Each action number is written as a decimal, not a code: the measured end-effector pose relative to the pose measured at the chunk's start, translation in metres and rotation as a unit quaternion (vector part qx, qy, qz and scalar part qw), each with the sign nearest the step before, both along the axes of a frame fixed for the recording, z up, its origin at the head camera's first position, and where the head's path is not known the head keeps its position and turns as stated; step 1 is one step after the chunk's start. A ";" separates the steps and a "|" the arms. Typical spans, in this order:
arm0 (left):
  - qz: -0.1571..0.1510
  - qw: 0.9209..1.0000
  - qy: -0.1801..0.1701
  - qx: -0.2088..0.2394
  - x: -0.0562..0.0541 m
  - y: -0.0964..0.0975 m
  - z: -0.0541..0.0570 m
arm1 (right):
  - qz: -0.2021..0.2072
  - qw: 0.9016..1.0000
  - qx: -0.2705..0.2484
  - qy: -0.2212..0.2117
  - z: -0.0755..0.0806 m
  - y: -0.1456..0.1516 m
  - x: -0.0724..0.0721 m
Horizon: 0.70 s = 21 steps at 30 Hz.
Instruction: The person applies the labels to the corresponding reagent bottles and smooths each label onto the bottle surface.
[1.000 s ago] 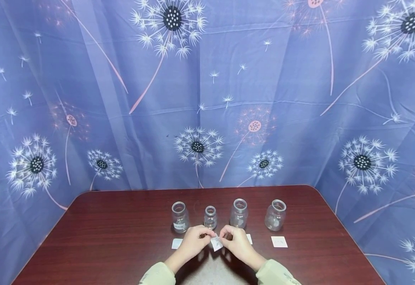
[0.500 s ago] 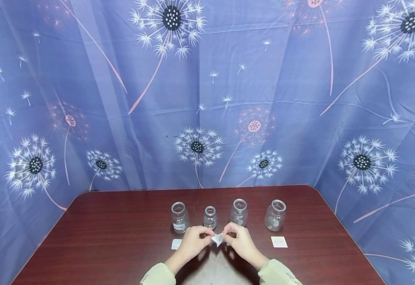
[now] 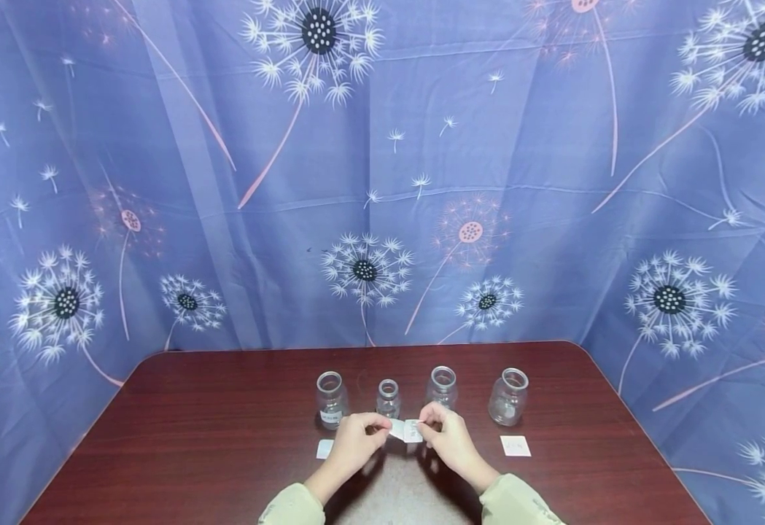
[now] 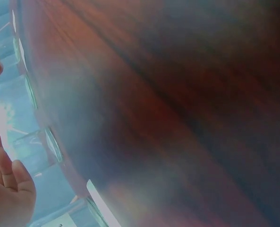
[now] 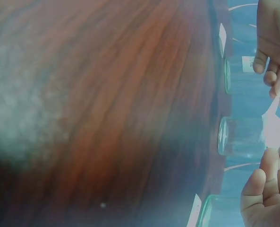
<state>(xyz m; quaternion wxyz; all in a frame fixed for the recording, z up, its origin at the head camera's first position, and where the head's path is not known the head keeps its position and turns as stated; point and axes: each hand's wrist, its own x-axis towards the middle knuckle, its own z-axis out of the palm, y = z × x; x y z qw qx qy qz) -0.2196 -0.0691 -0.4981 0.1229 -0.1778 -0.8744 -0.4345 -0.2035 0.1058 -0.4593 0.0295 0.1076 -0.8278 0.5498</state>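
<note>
Between the hands, a small white paper label (image 3: 413, 431) with marks on it is stretched out, a crease or seam down its middle. My left hand (image 3: 354, 442) pinches its left end with thumb and forefinger. At the right end, my right hand (image 3: 448, 442) pinches it in the same way. A small glass jar (image 3: 388, 397) stands just behind the label, its lower part partly covered. Behind the right hand is a taller glass jar (image 3: 442, 385), its base hidden. In the right wrist view the sheet (image 5: 277, 127) looks bright and washed out between the fingertips.
A glass jar (image 3: 332, 397) with a white label stuck on its front stands to the left. Another jar (image 3: 507, 397) is at the right. White paper squares lie on the dark red table (image 3: 211, 423), one at left (image 3: 324, 448), one at right (image 3: 515, 445). A blue dandelion curtain (image 3: 290, 255) hangs behind.
The paper was folded or bunched between the fingers and now spreads flat into two joined parts. My right hand has moved slightly right and away from the body; the left has barely moved.
</note>
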 end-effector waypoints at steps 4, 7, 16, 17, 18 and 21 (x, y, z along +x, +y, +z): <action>0.020 0.999 0.005 -0.039 -0.001 0.002 -0.003 | -0.015 1.000 -0.009 -0.002 0.003 0.001 -0.001; 0.034 0.995 0.012 -0.089 -0.001 0.004 -0.005 | -0.017 1.000 -0.013 -0.002 0.004 0.001 -0.002; 0.068 0.980 -0.024 -0.186 0.005 0.007 -0.001 | -0.014 1.000 -0.015 -0.012 -0.009 0.005 -0.006; 0.071 0.978 -0.028 -0.194 0.005 0.007 -0.001 | -0.012 1.000 -0.013 -0.009 -0.008 0.005 -0.006; 0.073 0.976 -0.032 -0.201 0.005 0.007 -0.002 | -0.012 1.000 -0.009 -0.013 -0.004 0.004 -0.004; 0.072 0.971 -0.043 -0.222 0.005 0.006 -0.002 | -0.008 1.000 -0.002 -0.014 0.000 0.003 -0.001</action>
